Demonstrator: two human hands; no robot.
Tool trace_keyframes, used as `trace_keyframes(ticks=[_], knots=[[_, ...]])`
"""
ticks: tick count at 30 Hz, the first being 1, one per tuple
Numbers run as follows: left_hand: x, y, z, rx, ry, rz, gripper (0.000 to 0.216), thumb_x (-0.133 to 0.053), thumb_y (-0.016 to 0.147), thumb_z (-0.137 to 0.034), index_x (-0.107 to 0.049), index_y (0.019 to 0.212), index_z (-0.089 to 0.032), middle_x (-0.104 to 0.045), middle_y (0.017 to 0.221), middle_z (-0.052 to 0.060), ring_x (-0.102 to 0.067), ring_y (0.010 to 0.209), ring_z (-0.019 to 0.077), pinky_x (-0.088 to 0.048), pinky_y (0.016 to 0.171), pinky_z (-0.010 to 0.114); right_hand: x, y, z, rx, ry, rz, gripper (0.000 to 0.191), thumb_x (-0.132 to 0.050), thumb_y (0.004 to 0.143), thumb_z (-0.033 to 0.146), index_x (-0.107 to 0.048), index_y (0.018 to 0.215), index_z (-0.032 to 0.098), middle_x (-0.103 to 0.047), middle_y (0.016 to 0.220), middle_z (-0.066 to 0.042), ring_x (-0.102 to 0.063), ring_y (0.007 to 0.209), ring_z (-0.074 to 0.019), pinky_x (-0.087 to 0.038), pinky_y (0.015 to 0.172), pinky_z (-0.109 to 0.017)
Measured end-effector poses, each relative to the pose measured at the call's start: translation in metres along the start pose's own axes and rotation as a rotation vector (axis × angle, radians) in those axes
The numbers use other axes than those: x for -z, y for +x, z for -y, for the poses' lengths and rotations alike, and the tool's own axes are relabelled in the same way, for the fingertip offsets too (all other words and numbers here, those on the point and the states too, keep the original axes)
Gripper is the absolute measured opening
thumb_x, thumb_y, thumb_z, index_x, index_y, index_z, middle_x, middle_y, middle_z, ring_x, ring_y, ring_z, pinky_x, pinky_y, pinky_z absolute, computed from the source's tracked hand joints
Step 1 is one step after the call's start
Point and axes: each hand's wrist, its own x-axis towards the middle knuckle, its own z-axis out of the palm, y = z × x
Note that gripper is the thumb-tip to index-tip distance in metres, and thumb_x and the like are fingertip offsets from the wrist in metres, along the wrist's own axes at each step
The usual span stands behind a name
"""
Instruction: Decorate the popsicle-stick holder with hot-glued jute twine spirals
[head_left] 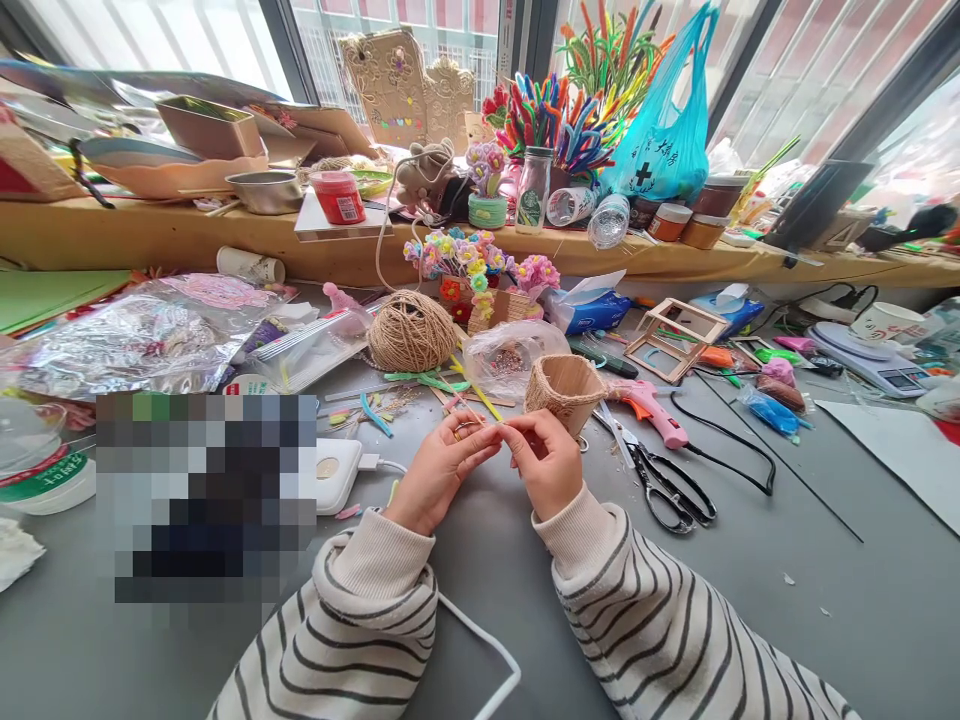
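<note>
My left hand (439,470) and my right hand (546,462) meet over the grey table (750,600), fingertips pinched together on something small and thin that I cannot make out. Both wrists wear striped sleeves. Just behind my right hand stands a small cardboard container wrapped in twine (564,390). A ball of jute twine (410,332) sits further back, left of centre. A pink glue gun (651,403) and black scissors (667,485) lie to the right of my right hand.
A white power bank (334,472) with a cable lies left of my hands. Plastic bags (135,340), pipe-cleaner flowers (480,262), a tissue pack (592,308), wooden frames (675,335) and a scale (870,360) crowd the table. The wooden sill (187,235) holds jars, bowls and a blue bag (664,130).
</note>
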Motion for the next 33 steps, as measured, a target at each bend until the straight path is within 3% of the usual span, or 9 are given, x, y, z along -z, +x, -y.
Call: trace_keyframes(ticks=[15, 26, 33], knots=[[0.0, 0.0, 0.001, -0.034, 0.12, -0.019, 0.027, -0.072, 0.057, -0.02, -0.05, 0.072, -0.015, -0.056, 0.064, -0.003, -0.055, 0.064, 0.0078, -0.046, 0.071, 0.023, -0.002, -0.001, -0.001, 0.037, -0.06, -0.003, 0.014, -0.053, 0.075, 0.028, -0.06, 0.07, 0.017, -0.053, 0.067, -0.002, -0.048, 0.049, -0.008, -0.042, 0.045, -0.023], [0.0, 0.0, 0.002, -0.075, 0.173, -0.031, 0.026, -0.071, 0.058, -0.019, -0.05, 0.073, -0.015, -0.056, 0.062, -0.004, -0.056, 0.064, 0.0083, -0.046, 0.071, 0.024, 0.014, 0.004, 0.001, 0.349, -0.363, 0.098, 0.015, -0.047, 0.08, 0.023, -0.061, 0.075, 0.017, -0.055, 0.071, -0.005, -0.053, 0.061, -0.0112, -0.045, 0.053, -0.022], [0.002, 0.001, 0.003, -0.132, 0.239, -0.06, 0.024, -0.07, 0.057, -0.019, -0.051, 0.072, -0.015, -0.055, 0.061, -0.004, -0.055, 0.063, 0.0093, -0.045, 0.067, 0.024, 0.018, 0.007, 0.0, 0.368, -0.491, 0.17, 0.019, -0.045, 0.081, 0.025, -0.061, 0.073, 0.018, -0.056, 0.069, -0.004, -0.051, 0.059, -0.0107, -0.043, 0.054, -0.022]])
